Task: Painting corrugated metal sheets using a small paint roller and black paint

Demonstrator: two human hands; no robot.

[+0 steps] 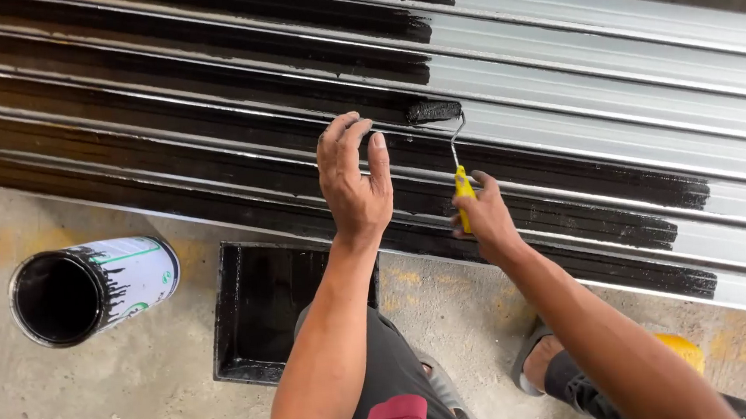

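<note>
Legs: knees of the person [383, 381] in dark trousers are showing at the bottom edge, and one foot in a sandal [533, 359] is standing on the concrete floor [143, 396].
Yellow thing: something round and yellow [682, 350] is peeking out behind the right forearm; I cannot tell what it is.
Paint tray: black rectangular tray [258, 311] is lying on the floor just in front of the knees, and it is holding black paint.
Paint can: open can [89, 290] is standing well to the left of the tray, apart from it; black paint is filling the inside and black drips are running down its white side.
Right hand: right hand [481, 220] is gripping the yellow handle of the small paint roller [448, 144], with the fingers closed around it.
Roller: the bent wire arm is going up from the handle, and the black roller head is pressing on the metal sheet, at the border between the black part and the bare part.
Left hand: left hand [356, 180] is open with the fingers nearly straight and close together; it is hovering over the painted ribs just left of the roller, and I cannot tell if it is touching them.
Metal sheet: ribbed metal sheet [606, 74] is lying beyond the tray; its left part is shining wet black, and its right part is showing bare grey.
</note>
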